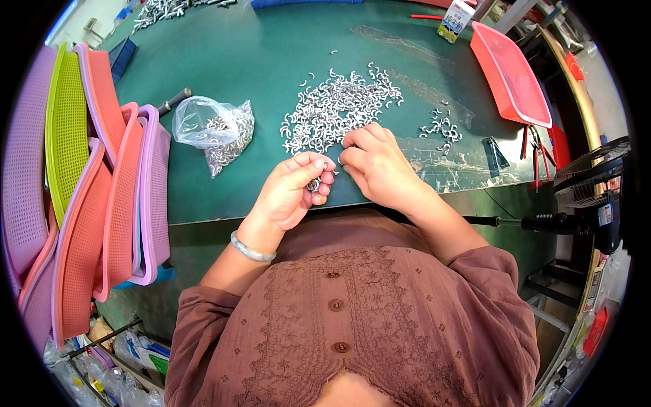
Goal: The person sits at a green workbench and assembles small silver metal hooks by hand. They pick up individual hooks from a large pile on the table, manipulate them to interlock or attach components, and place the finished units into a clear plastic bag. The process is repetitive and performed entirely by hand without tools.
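My left hand [296, 186] is closed, palm up, around several small curved metal pieces [314, 184], with one pinched at the thumb tip. Beside it, my right hand [376, 163] is bent over the near edge of a big pile of curved silver metal pieces [342, 102]. Its fingertips are pressed together, and a small bright bit shows at them, too small to name. A clear plastic bag [230, 132] filled with like pieces stands left of the pile. A smaller scatter of pieces [444, 127] lies to the right.
Stacked plastic baskets [112, 197] in purple, green and coral rise at the left. A pink basket [508, 71] sits at the table's right, near pliers with red handles [539, 156] and a black fan [593, 176]. A carton [456, 20] stands at the back of the green table [271, 61].
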`<state>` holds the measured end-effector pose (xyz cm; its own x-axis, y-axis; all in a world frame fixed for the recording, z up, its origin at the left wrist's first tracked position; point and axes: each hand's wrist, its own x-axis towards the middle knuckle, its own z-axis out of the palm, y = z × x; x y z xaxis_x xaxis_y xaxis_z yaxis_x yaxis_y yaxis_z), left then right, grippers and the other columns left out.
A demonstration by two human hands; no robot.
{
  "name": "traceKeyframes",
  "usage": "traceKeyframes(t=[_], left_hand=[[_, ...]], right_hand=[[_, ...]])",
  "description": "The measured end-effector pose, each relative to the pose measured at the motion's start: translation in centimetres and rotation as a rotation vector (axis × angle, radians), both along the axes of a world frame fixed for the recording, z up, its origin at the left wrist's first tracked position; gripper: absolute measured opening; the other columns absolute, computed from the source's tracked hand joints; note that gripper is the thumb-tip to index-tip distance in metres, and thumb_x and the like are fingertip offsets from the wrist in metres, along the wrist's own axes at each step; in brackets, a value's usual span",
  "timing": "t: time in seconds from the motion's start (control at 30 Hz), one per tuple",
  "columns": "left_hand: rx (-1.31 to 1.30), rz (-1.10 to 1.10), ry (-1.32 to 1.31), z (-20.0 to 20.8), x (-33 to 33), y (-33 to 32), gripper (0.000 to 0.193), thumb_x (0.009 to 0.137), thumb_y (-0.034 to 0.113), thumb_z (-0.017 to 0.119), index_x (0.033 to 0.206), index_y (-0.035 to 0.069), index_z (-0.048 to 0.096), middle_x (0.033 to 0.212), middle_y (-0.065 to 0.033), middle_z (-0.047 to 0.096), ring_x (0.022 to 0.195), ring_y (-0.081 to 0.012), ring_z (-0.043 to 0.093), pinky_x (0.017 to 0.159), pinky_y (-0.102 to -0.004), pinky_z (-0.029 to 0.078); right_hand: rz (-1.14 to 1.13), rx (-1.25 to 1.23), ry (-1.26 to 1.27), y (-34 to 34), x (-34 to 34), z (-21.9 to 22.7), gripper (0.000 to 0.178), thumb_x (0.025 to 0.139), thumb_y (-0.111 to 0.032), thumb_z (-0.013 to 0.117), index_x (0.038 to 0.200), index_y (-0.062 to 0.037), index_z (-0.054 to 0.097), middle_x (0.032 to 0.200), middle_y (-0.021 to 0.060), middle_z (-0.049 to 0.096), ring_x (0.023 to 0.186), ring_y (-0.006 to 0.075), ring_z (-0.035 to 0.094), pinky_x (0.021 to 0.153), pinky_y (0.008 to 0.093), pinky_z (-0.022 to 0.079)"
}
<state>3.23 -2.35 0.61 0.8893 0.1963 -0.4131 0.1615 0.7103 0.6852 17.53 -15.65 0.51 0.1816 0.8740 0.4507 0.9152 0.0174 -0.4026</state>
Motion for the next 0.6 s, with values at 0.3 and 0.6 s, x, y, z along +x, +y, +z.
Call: traceKeyframes(t=[0.3, 0.6], left_hand=[[-0.048, 0.060, -0.040, -0.27, -0.08, 0.33, 0.012, 0.090, 0.011, 0.049, 0.090, 0.002, 0.057, 0.082, -0.0069, 0.057, 0.067, -0.0142, 0.054, 0.058, -0.0253, 0.048], [-0.107, 0.083, -0.088, -0.64, -0.14, 0.42, 0.013, 0.087, 0.012, 0.048, 0.093, 0.002, 0.054, 0.086, -0.0093, 0.057, 0.073, -0.0168, 0.054, 0.061, -0.0267, 0.046]], right_hand=[[-0.012, 0.033, -0.001, 0.11, 0.07, 0.00, 0.001, 0.072, -0.007, 0.063, 0.073, -0.0059, 0.063, 0.088, 0.0054, 0.055, 0.089, 0.0256, 0.049, 0.079, 0.0368, 0.039], [0.016, 0.035, -0.011, 0.50, -0.23, -0.14, 0.010, 0.070, -0.003, 0.066, 0.078, -0.0050, 0.061, 0.093, 0.0043, 0.057, 0.091, 0.0250, 0.050, 0.080, 0.0363, 0.040]])
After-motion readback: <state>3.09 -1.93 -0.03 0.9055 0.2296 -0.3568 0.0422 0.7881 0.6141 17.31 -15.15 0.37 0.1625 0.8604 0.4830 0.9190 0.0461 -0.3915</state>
